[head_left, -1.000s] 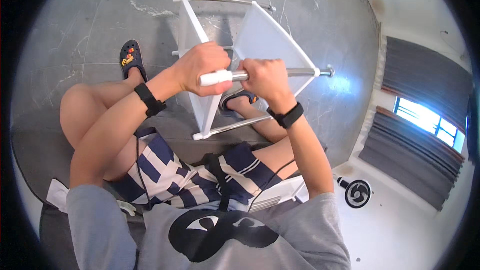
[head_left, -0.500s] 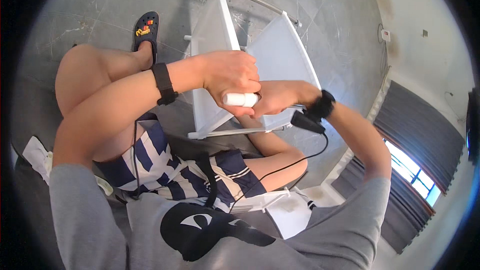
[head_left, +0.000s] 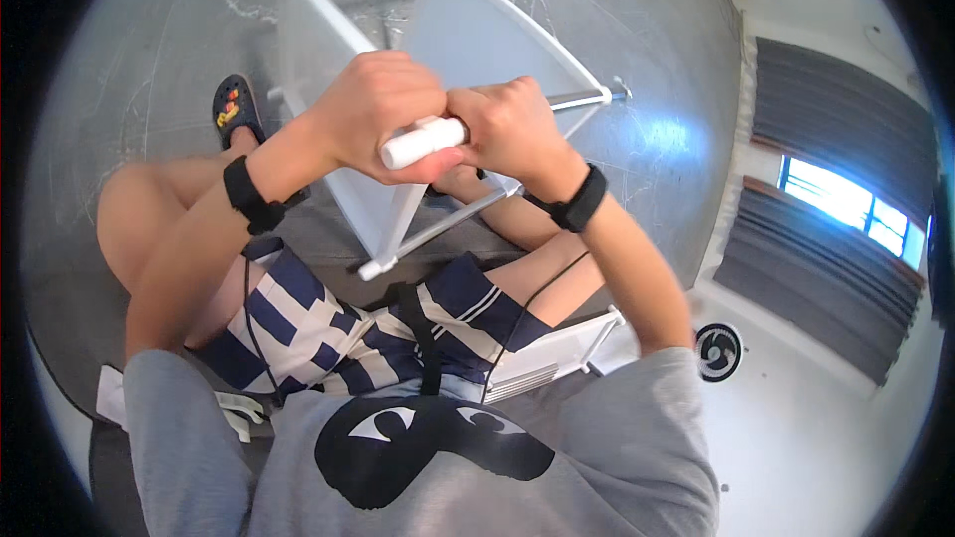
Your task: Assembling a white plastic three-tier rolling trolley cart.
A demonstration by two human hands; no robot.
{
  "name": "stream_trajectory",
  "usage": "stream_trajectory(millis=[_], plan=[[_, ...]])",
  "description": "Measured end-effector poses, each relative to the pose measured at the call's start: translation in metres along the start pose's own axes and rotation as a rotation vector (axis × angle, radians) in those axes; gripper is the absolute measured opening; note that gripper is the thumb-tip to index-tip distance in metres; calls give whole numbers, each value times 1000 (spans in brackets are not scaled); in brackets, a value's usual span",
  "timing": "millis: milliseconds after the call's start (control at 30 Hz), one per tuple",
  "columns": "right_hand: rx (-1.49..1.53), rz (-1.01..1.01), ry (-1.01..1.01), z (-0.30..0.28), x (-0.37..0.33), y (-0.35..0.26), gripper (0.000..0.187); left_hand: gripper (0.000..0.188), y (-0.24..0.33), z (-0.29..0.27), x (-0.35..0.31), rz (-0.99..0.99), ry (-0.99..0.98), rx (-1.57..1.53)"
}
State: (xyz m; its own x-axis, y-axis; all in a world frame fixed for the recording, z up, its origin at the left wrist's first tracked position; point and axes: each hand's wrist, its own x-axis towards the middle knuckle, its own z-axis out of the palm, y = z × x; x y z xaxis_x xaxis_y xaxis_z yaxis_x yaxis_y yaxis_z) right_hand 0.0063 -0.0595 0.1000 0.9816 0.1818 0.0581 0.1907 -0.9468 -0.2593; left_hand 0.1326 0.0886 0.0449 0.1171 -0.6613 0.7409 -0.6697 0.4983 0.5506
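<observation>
Above my lap stands a white rack, tilted, made of flat white panels, white corner joints and shiny metal tubes. My left hand is closed round the near top corner of one panel. From it sticks out a short white plastic tube end, pointing toward me. My right hand presses against the left one, its fingers wrapped round the same corner joint; whatever lies inside the fists is hidden. The rack's lower near corner rests by the edge of the seat between my legs.
Beside my right thigh lie more white panels. White pieces are at my left. A dark clog is on my foot on the grey floor. Grey curtains, a window and a round fan are at the right.
Both hands have moved up and to the left together with the rack, which has swung and tilted. My grip stays round the white tube end. The view has shifted too.
</observation>
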Motion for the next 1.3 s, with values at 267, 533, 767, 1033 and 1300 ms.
stream_trajectory(millis=[267, 533, 767, 1033, 1300], plan=[[42, 3, -45, 16, -1, -27, 15, 29, 13, -11, -24, 25, -119, 111], [745, 337, -1646, -8, 81, -24, 21, 37, 17, -20, -24, 116, -163, 11], [463, 184, -794, -6, 36, -36, 22, 32, 15, -25, -25, 80, -130, 0], [260, 72, 108, -15, -6, -24, 17, 28, 14, -35, -17, 78, -76, 35], [178, 61, 43, -7, -10, -35, 19, 25, 7, -33, -19, 183, -152, 104]])
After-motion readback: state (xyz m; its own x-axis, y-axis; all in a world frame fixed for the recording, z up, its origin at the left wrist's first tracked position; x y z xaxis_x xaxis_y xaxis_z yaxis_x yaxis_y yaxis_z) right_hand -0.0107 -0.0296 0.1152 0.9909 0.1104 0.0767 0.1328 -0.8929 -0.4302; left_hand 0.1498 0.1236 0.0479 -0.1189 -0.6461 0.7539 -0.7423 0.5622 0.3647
